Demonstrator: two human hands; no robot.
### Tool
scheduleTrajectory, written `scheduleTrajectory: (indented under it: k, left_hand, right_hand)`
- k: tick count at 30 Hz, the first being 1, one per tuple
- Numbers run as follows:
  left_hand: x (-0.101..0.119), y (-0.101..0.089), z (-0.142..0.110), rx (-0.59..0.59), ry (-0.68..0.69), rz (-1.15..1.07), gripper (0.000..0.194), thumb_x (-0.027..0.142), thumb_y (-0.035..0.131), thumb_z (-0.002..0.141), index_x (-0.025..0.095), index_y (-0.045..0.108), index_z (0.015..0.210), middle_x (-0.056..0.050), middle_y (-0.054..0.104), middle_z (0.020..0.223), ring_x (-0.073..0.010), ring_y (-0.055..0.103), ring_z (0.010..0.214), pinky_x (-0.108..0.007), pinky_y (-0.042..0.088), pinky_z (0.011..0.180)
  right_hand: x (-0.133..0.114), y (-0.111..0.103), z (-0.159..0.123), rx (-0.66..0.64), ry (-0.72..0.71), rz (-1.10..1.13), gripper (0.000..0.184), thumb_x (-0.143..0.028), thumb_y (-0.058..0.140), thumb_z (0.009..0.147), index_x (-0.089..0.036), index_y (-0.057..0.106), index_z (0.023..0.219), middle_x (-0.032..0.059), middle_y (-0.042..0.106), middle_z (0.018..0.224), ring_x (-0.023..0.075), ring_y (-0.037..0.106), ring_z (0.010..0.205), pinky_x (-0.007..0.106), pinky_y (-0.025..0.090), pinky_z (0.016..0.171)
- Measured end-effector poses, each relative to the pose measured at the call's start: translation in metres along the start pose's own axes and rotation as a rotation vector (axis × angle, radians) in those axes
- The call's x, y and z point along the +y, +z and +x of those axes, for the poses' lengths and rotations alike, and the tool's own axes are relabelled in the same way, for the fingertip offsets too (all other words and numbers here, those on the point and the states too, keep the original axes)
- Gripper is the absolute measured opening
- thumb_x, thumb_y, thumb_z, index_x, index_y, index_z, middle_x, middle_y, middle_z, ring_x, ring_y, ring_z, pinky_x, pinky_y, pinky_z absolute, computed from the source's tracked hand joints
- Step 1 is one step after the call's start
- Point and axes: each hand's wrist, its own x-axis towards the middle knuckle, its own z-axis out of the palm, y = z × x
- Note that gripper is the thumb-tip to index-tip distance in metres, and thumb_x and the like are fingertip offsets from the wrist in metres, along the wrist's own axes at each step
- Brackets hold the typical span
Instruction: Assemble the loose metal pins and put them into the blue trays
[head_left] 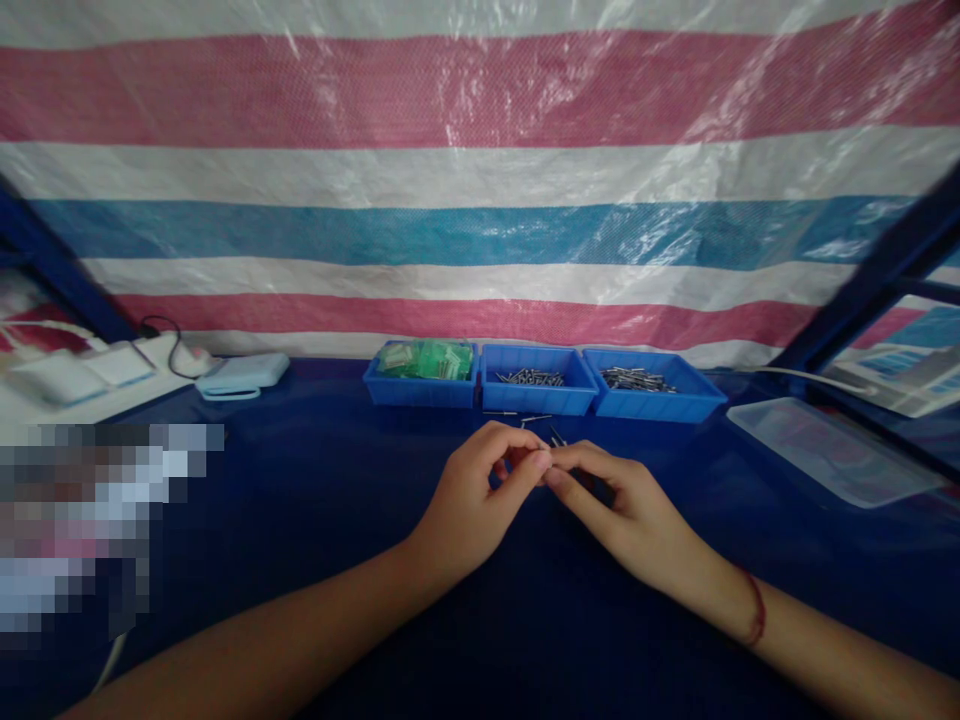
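left hand [469, 500]: fingers pinched | right hand [626, 510]: fingertips meeting left's

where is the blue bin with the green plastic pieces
In the head view, the blue bin of green plastic pieces sits leftmost of three, beyond the left hand.

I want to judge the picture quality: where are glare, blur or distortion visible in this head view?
Head view: glare streaks on the striped plastic sheet; the blue frame bars lean inward from lens distortion; a pixelated patch hides the lower left; dim light over left hand and right hand leaves what their fingertips pinch unclear.
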Motion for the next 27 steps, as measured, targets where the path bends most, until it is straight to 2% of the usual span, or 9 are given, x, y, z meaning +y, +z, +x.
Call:
scheduleTrajectory:
  k: [11, 17, 21, 25, 27]
  left_hand:
    - [0.0, 0.001, 0.001, 0.008, 0.03, 0.009, 0.01, 0.02, 0.053, 0.086, 0.02, 0.062, 0.09, -0.001, 0.062, 0.085, -0.0128, 0.057, 0.076, -0.024, 0.043, 0.067]
    - [-0.004, 0.001, 0.002, 0.018, -0.029, 0.01, 0.012, 0.022, 0.051, 0.087, 0.02, 0.061, 0.093, -0.002, 0.061, 0.087, -0.0138, 0.058, 0.079, -0.026, 0.045, 0.07]
    - [-0.009, 0.004, 0.003, -0.007, -0.081, -0.009, 0.012, 0.024, 0.05, 0.088, 0.02, 0.06, 0.094, -0.002, 0.061, 0.09, -0.0146, 0.058, 0.082, -0.027, 0.045, 0.072]
    - [-0.009, 0.004, 0.003, -0.053, -0.08, 0.02, 0.015, 0.024, 0.048, 0.089, 0.02, 0.061, 0.097, -0.003, 0.061, 0.093, -0.0146, 0.058, 0.084, -0.027, 0.046, 0.072]
    - [-0.008, 0.002, 0.003, -0.043, -0.064, 0.073, 0.019, 0.024, 0.048, 0.089, 0.021, 0.058, 0.105, -0.003, 0.061, 0.095, -0.0148, 0.058, 0.084, -0.028, 0.046, 0.073]
  right_hand:
    - [0.004, 0.001, 0.001, 0.049, 0.05, 0.053, 0.012, -0.028, 0.055, 0.084, -0.021, 0.064, 0.089, 0.0017, 0.068, 0.087, 0.0157, 0.063, 0.078, 0.029, 0.05, 0.07]
    - [0.009, 0.001, 0.0, 0.185, 0.038, 0.019, 0.011, -0.028, 0.058, 0.082, -0.021, 0.063, 0.089, 0.0024, 0.068, 0.085, 0.0156, 0.062, 0.074, 0.028, 0.049, 0.065]
    - [0.003, -0.002, -0.002, 0.299, -0.097, -0.117, 0.008, -0.023, 0.059, 0.082, -0.022, 0.063, 0.089, 0.0015, 0.066, 0.082, 0.0152, 0.06, 0.074, 0.029, 0.047, 0.064]
    - [-0.006, -0.014, 0.002, 0.258, -0.331, -0.274, 0.007, -0.017, 0.06, 0.081, -0.021, 0.06, 0.087, 0.0011, 0.065, 0.081, 0.0156, 0.059, 0.077, 0.031, 0.046, 0.071]
    - [-0.003, -0.029, 0.008, 0.299, -0.39, -0.374, 0.007, -0.018, 0.06, 0.081, -0.021, 0.06, 0.087, 0.0022, 0.065, 0.082, 0.017, 0.059, 0.078, 0.033, 0.046, 0.073]
